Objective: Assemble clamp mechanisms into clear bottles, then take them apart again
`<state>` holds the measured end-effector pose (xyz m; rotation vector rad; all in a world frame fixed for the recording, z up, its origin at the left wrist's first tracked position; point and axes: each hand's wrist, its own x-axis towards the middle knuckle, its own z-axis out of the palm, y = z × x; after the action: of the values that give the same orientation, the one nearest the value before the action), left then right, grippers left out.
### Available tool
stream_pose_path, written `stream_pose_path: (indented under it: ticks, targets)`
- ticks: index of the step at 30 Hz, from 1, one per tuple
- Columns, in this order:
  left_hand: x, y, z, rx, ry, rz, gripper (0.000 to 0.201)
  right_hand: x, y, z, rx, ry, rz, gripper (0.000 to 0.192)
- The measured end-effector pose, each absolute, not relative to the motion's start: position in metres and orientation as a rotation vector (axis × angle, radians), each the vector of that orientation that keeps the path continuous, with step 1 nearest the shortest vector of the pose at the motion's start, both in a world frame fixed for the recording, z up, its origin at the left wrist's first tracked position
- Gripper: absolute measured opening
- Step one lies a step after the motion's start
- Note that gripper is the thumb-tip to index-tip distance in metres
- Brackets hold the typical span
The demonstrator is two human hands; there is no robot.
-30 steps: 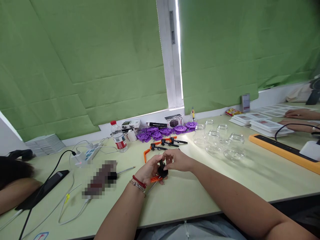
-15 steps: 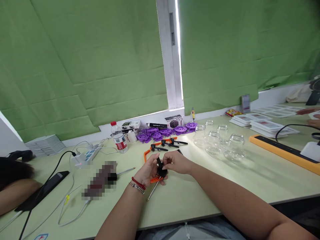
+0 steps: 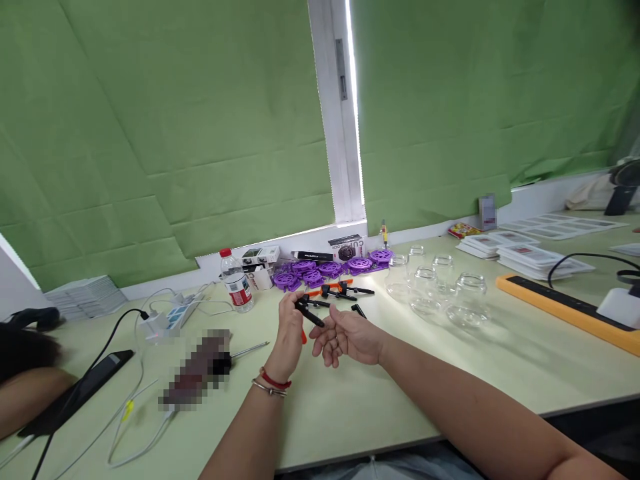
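Above the table (image 3: pixel 450 373), left hand (image 3: pixel 289 333) grips a half-hidden clamp (image 3: pixel 309 315); right hand (image 3: pixel 347 339) open.

a pale green counter (image 3: pixel 450 373) runs under green blinds (image 3: pixel 150 133). a clear plastic water bottle with a red cap (image 3: pixel 233 283) stands near a white power strip (image 3: pixel 167 319). purple round plastic parts (image 3: pixel 325 268) lie by the wall, with small printed boxes (image 3: pixel 345 247) behind them. clear glass jars (image 3: pixel 440 290) cluster to the right, near a long orange and black bar (image 3: pixel 565 309) and stacks of white cards (image 3: pixel 520 252). a black phone (image 3: pixel 80 390) lies at the left.
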<state>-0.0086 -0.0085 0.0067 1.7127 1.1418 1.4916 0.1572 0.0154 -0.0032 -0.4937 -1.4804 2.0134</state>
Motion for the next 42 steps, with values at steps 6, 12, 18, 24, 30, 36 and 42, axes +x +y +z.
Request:
stream_pose_path:
  ticks: [6,12,18,24,30,36,42]
  targets:
    - [-0.004,-0.005,-0.004,2.121,1.271,1.498,0.053,0.158,0.020,-0.012,-0.532,-1.521,2.006,0.037]
    - [-0.014,0.005,-0.005,1.998,1.329,1.754,0.048,0.174,0.056,-0.024,-1.062,-1.902,0.937,0.023]
    - [-0.046,0.035,-0.014,1.172,1.593,2.007,0.026,0.220,0.114,-0.029,-1.370,-1.648,0.493,0.030]
    - [-0.067,0.055,-0.026,0.920,1.670,1.999,0.016,0.235,0.137,-0.059,-1.527,-1.612,0.413,0.033]
    - [-0.066,0.059,-0.033,0.884,1.707,1.914,0.017,0.240,0.144,-0.073,-1.637,-1.664,0.420,0.034]
    - [-0.067,0.061,-0.037,0.861,1.791,1.793,0.018,0.238,0.148,-0.075,-1.719,-1.767,0.386,0.030]
    - [-0.065,0.059,-0.039,0.929,1.895,1.675,0.021,0.235,0.143,-0.071,-1.776,-1.857,0.339,0.043]
